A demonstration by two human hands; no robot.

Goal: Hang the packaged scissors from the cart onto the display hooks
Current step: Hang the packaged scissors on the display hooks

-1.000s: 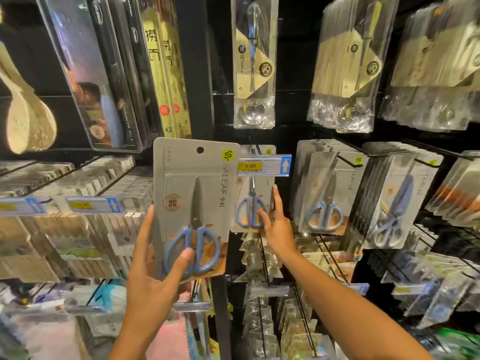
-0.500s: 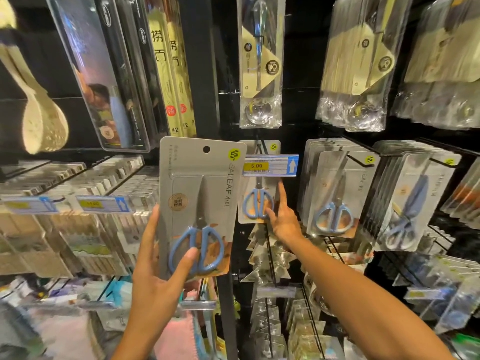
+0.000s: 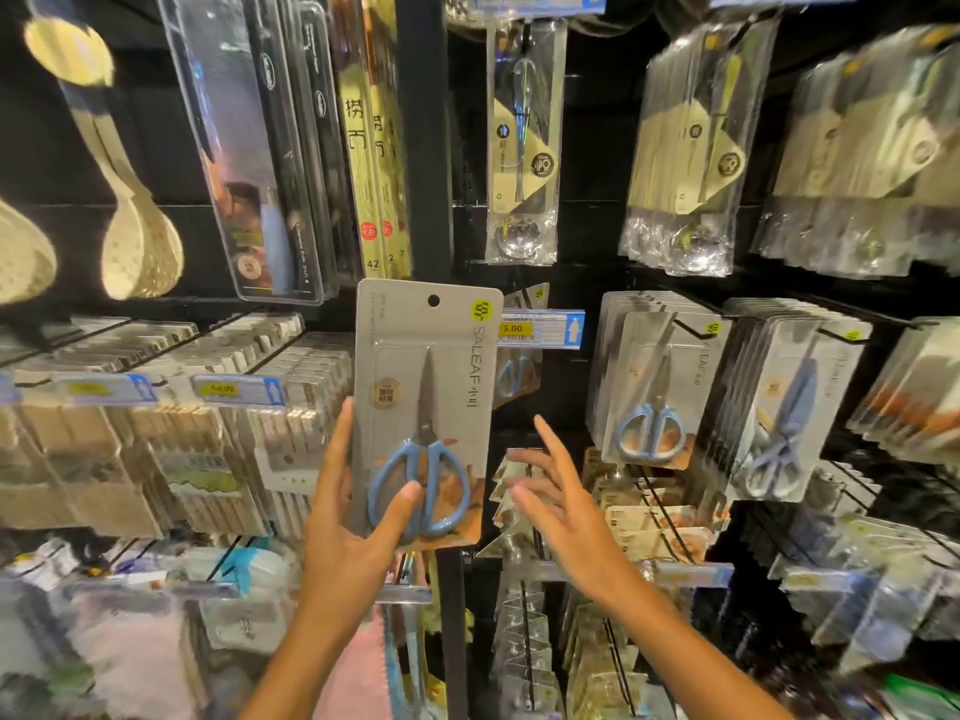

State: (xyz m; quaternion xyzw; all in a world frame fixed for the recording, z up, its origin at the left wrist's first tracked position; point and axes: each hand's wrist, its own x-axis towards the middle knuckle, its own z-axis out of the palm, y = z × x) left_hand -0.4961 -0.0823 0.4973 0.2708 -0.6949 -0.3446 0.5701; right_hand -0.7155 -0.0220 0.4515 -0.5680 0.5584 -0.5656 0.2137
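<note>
- Your left hand is gripping the scissors pack by its lower end: thumb lying across the front over the blue handles, fingers running up the pack's left edge and behind it.
- You are holding the pack upright in front of the black upright post, with its round hang hole at the top and free of any hook.
- Pack is a grey card with one pair of blue-handled scissors under clear plastic, blades pointing up, and a yellow logo dot at the top right corner.
- Your right hand is hovering just right of the pack, fingers spread wide and straight, holding nothing; blurred, so I cannot tell whether the fingertips are touching anything behind.
- Price tag reading 5.00 is sitting just right of the pack's top edge, on the end of a display hook.
- One hanging scissors pack is showing behind that tag, mostly hidden by the pack you are holding.
- Further right, a stack of scissors packs is hanging on the next hook, and a second stack is hanging beyond it.
- Above, bagged metal spoons are hanging in clear sleeves; more bagged utensils are hanging to the right.
- Upper left, cream slotted ladles are hanging beside long boxed items.
- Left of your left hand, rows of small carded goods are filling the hooks, with blue-edged price strips in front.
</note>
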